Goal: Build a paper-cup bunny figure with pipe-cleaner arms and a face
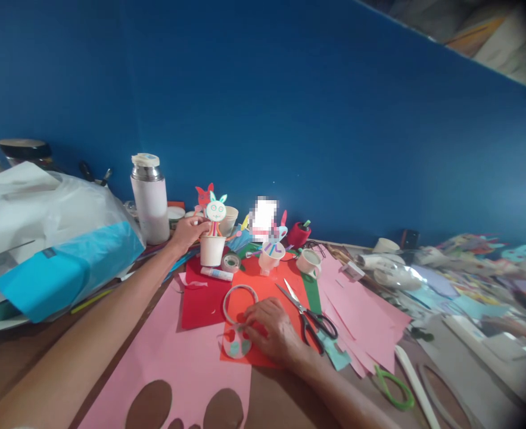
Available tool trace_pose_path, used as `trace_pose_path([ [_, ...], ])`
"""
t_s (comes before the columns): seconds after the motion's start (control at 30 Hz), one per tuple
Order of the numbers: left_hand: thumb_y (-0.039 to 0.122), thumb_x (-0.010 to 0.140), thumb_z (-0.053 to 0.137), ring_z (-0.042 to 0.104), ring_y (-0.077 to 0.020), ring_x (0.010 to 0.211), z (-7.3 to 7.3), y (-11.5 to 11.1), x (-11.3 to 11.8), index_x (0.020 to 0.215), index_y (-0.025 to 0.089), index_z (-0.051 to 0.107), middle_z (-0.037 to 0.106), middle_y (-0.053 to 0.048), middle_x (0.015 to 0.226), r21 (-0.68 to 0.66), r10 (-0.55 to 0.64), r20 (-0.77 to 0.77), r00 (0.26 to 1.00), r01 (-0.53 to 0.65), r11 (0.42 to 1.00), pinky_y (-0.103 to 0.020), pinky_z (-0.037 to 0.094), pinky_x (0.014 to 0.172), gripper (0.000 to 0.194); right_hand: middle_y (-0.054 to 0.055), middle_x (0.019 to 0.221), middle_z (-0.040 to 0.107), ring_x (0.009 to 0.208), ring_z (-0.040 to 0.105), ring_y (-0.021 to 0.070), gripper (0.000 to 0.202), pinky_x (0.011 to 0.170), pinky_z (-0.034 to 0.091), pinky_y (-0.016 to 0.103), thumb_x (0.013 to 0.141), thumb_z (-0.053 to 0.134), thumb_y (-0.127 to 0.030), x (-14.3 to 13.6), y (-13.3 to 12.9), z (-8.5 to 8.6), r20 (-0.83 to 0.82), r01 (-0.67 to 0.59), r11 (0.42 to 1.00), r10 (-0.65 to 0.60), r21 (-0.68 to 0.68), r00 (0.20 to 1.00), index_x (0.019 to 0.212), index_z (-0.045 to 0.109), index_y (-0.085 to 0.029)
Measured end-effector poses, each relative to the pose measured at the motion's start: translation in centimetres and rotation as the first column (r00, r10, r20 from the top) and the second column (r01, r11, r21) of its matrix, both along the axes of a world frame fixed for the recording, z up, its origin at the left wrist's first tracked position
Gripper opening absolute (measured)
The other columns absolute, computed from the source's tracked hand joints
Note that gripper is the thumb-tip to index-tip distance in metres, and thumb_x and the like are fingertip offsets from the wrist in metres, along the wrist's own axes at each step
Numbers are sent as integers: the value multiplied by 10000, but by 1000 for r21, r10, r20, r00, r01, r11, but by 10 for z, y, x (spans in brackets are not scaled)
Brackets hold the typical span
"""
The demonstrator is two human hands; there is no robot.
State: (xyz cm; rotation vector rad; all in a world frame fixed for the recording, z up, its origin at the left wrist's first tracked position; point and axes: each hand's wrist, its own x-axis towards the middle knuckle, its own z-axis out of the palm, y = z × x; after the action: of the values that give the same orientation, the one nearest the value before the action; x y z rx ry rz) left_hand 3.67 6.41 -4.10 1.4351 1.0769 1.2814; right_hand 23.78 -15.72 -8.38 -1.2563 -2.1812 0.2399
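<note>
My left hand (187, 233) reaches forward and pinches the side of a paper rabbit (216, 210) with a white face and striped body, which stands up from a white paper cup (212, 250). Behind it is a red paper figure (204, 195). My right hand (271, 328) lies curled over the orange paper (263, 286), its fingers closed at the edge of a pale ring-shaped cutout (227, 305) with pink and green patches on its lower part. Exactly how the fingers grip it is hidden. Scissors (305, 311) lie open just right of that hand.
A glue stick (217, 273) and tape roll (231, 262) lie beside the cup. Another decorated cup (271, 257) and a mug (309, 262) stand behind. Pink sheets (365, 304) spread right, near green-handled scissors (394, 390). A flask (149, 205) and plastic bag (66, 208) stand left.
</note>
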Motion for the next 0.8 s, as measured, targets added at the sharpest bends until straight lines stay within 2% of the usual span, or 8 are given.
trace_pose_path([
  [0.2, 337, 574, 637, 444, -87, 474, -4, 3, -2, 741, 122, 629, 532, 16, 531, 24, 4, 21, 1000, -4, 1000, -183, 337, 436, 272, 29, 860, 646, 817, 563, 155, 36, 769, 363, 315, 788, 522, -205, 0, 1, -1, 11, -2, 1000, 2, 6, 1000, 781, 557, -207],
  [0.33, 317, 558, 653, 516, -113, 588, -2, 2, -6, 878, 126, 618, 597, -19, 710, 31, 59, 19, 998, -60, 998, -196, 394, 510, 374, 27, 877, 646, 834, 554, 160, 53, 781, 351, 326, 776, 536, -183, 2, 1, -4, 4, 4, 1000, -4, 14, 1000, 817, 560, -206],
  [0.47, 330, 560, 658, 565, -169, 737, 2, -7, -13, 1044, 125, 557, 597, -68, 881, 98, 163, -118, 979, -152, 984, -253, 445, 630, 535, 31, 863, 645, 828, 554, 164, 51, 774, 352, 331, 771, 545, -177, 2, 1, -4, -5, -21, 999, 21, 29, 1000, 812, 561, -202],
  [0.57, 329, 602, 632, 554, -218, 874, 9, -32, -18, 1148, 121, 480, 554, -122, 1035, 270, 265, -240, 934, -198, 942, -312, 451, 729, 604, 41, 857, 643, 828, 559, 164, 39, 765, 359, 327, 789, 528, -199, 2, 0, -3, -27, -21, 998, 23, 53, 999, 810, 560, -200],
  [0.67, 267, 645, 597, 454, -253, 1074, 19, -77, -19, 1139, 162, 495, 489, -119, 1163, 583, 381, -207, 901, -199, 788, -348, 388, 880, 516, 44, 843, 641, 802, 568, 158, 56, 749, 368, 316, 803, 520, -232, 0, -1, -1, -62, 15, 998, -11, 64, 998, 801, 563, -197],
  [0.7, 253, 659, 584, 447, -251, 1084, 21, -95, -16, 1101, 173, 525, 510, -107, 1138, 640, 357, -187, 915, -162, 751, -354, 361, 918, 453, 41, 832, 642, 788, 570, 156, 63, 742, 371, 311, 804, 522, -241, -1, -2, 0, -81, 37, 998, -33, 57, 996, 795, 565, -196],
  [0.73, 251, 675, 569, 467, -243, 1059, 21, -111, -13, 1034, 180, 562, 535, -100, 1098, 660, 284, -189, 940, -93, 745, -350, 357, 927, 365, 36, 816, 643, 771, 572, 152, 72, 733, 374, 303, 804, 525, -251, -2, -2, 1, -101, 64, 997, -60, 41, 993, 786, 569, -195],
  [0.8, 262, 739, 502, 526, -211, 956, 17, -138, -2, 876, 206, 608, 581, -81, 1001, 541, 45, -250, 967, 101, 835, -315, 399, 872, 181, 19, 775, 647, 729, 574, 143, 97, 714, 383, 288, 808, 521, -263, -4, -3, 3, -144, 119, 993, -120, -16, 982, 765, 580, -199],
])
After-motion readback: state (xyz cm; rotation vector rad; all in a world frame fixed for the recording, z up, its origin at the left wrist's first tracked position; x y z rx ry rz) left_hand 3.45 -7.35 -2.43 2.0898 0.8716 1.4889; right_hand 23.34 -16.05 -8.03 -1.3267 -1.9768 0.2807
